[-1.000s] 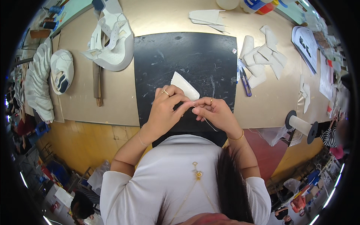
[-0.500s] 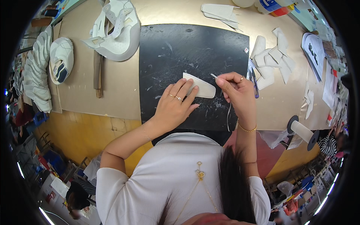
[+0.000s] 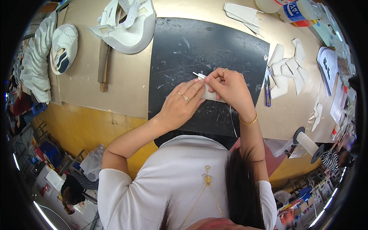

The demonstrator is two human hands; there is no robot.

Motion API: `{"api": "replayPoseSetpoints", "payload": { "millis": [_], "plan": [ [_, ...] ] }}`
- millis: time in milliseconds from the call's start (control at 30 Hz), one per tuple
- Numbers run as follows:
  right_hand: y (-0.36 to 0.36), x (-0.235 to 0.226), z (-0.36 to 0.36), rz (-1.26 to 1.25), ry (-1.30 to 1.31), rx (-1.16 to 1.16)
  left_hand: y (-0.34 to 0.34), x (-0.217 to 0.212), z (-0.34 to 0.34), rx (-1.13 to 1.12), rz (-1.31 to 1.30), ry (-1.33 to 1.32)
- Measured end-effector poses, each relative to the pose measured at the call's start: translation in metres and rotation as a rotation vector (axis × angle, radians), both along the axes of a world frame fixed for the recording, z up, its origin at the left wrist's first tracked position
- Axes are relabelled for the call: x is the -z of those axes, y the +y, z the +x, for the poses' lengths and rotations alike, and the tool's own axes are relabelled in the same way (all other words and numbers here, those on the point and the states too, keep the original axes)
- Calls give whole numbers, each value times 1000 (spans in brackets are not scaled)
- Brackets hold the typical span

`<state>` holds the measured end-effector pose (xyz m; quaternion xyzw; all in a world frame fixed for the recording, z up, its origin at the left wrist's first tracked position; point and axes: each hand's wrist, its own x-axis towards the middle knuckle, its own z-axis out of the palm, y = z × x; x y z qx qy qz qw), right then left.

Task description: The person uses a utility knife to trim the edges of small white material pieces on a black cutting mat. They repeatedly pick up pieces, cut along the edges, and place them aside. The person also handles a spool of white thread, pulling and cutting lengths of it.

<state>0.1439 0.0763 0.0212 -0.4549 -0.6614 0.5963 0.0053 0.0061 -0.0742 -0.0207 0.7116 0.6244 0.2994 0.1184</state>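
A pale off-white shoe-upper piece (image 3: 212,96) lies on the black work board (image 3: 207,42), largely covered by my hands. My left hand (image 3: 182,100) rests on its left part, fingers fairly straight and side by side, pressing down. Thumb and fingers of my right hand (image 3: 230,87) are closed in a pinch at the upper edge, on a thin white strip (image 3: 197,74). One end of that strip sticks out past the piece's upper left corner. Its loose tail hangs below my right hand towards the board's near edge.
Stacked white shoe uppers (image 3: 36,65) and a single upper (image 3: 63,48) stand at left. A wooden-handled tool (image 3: 103,69) lies near a larger upper (image 3: 140,36). Pale cut pieces (image 3: 285,67), a pen (image 3: 268,94) and a spool (image 3: 308,142) sit at right; bottles (image 3: 297,11) stand far right.
My right hand has moved left with the strip, from beside the piece onto its upper edge. My left hand still presses on the piece. The whole view has shifted slightly.
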Motion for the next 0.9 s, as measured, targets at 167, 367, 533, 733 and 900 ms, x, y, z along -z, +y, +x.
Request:
{"api": "replayPoseSetpoints", "payload": {
  "millis": [167,367,533,733,900],
  "plan": [
    [2,-3,-3,12,-48,-14,1,-5,-4,-24,13,90],
    [2,-4,-5,6,-56,-16,-3,-1,-4,-49,-3,137],
    [3,-1,-5,19,-68,-40,-2,-1,-4,-46,1,154],
    [3,1,-6,89,-65,-49,-3,0,-4,-56,-1,151],
    [2,-1,-7,139,-50,-58,-3,1,-4,-59,12,165]
  ]
}}
